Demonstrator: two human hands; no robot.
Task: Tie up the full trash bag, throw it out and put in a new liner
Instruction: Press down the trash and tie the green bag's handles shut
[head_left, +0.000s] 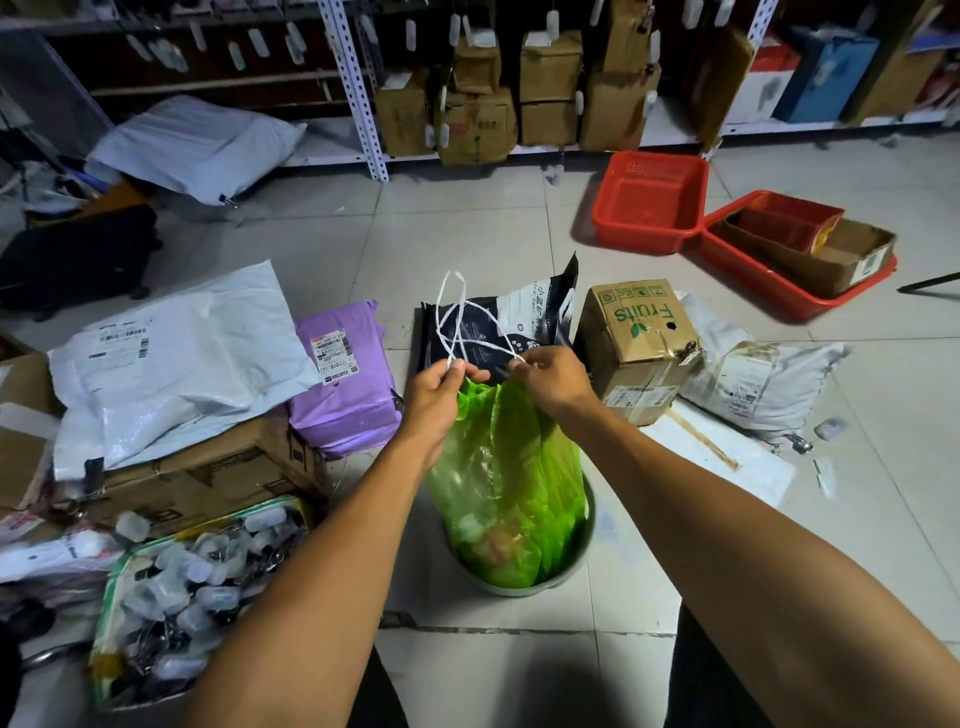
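Fingers of the left hand (435, 395) and right hand (551, 382) each pinch a strand of the white drawstring (457, 325), loops standing up between them, seemingly mid-knot to cinch the neck of the green trash bag (506, 467), which still sits full in the grey bin (582, 564) on the tiled floor (467, 228) just ahead of the knees. Bin is hemmed close: a tray of small clear bottles (197, 577) and stacked cartons to the left, a dark pouch (498, 322) and the Fruits box (641, 338) just behind, so lifting straight up looks the freest way out; farther off, open tile runs to the red baskets (649, 200) and shelving (358, 88)
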